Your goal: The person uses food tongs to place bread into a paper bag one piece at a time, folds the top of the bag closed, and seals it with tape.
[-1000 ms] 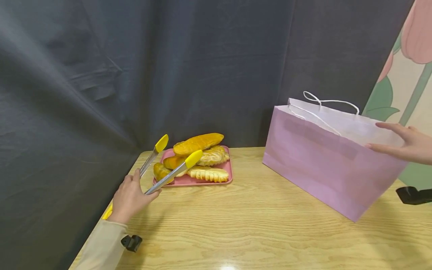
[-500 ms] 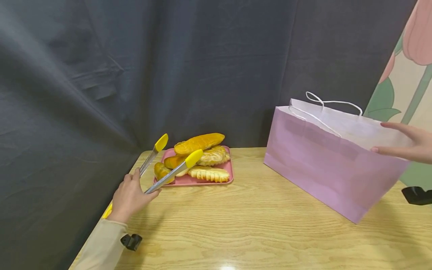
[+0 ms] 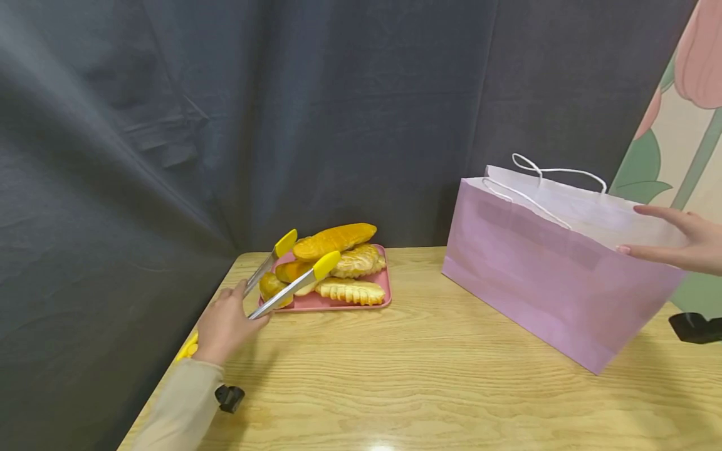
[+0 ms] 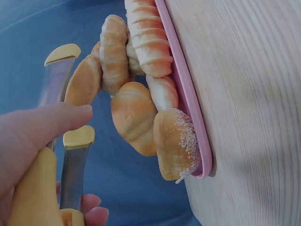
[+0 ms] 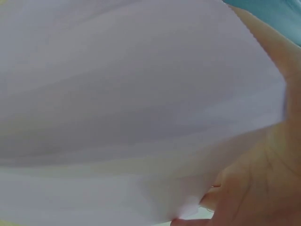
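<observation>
The left hand (image 3: pixel 228 326) is holding the tongs (image 3: pixel 284 293), arms spread wide, near the breads (image 3: pixel 335 242) on the left side of the pink tray (image 3: pixel 333 307). The right hand (image 3: pixel 685 239) is touching the purple bag (image 3: pixel 536 275) at its right end, fingers splayed. Levelling both tips around one bread would be helping the grip. The tongs are pointing far and right, their long axis running from near left.

We are seeing tongs (image 3: pixel 284 296) pairing smooth metal shafts with plastic-looking tips (image 3: pixel 326 265), bread (image 3: pixel 335 242) wearing glossy, partly ridged crust, a smooth plastic-looking tray (image 3: pixel 307 304), a matt paper bag (image 3: pixel 536 275), a wood-grained bench (image 3: pixel 383 363) and creased cloth (image 3: pixel 366 113).
</observation>
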Demonstrator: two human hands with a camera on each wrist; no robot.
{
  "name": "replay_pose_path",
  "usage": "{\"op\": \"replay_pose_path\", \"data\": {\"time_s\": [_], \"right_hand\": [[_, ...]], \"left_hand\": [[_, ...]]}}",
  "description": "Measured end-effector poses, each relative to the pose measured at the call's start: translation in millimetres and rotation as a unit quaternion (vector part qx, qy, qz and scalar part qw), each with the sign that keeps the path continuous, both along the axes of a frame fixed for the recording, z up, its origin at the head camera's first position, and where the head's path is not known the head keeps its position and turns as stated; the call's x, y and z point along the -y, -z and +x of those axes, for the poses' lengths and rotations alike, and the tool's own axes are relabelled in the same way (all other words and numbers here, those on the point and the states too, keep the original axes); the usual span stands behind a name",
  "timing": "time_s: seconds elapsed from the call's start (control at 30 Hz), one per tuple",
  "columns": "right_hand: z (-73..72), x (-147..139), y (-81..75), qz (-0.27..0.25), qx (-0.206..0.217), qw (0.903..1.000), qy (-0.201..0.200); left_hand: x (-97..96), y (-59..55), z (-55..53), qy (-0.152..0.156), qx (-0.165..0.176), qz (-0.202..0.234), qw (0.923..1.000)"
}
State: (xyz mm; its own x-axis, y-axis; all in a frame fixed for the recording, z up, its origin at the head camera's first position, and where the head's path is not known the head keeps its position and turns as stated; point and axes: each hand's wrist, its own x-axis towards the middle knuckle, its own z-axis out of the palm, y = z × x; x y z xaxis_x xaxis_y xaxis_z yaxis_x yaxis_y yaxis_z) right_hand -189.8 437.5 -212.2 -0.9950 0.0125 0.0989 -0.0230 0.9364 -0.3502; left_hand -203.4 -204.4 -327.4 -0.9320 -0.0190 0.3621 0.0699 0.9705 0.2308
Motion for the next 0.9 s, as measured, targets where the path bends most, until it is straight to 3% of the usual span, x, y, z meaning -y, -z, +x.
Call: {"op": "replay_pose_path", "data": {"time_s": [0.43,0.9], "right_hand": [[-0.7,-1,3.4,-0.021,-0.025,0.9993,-0.018],[1.9,1,0.8,0.001,-0.004,1.0000,-0.007]], "left_hand": [[-6.1,1.0,-9.3,0.001,-0.009,-0.001,1.0000],[-10.9,4.8,-15.8,0.006,0.000,0.004,1.0000]]}}
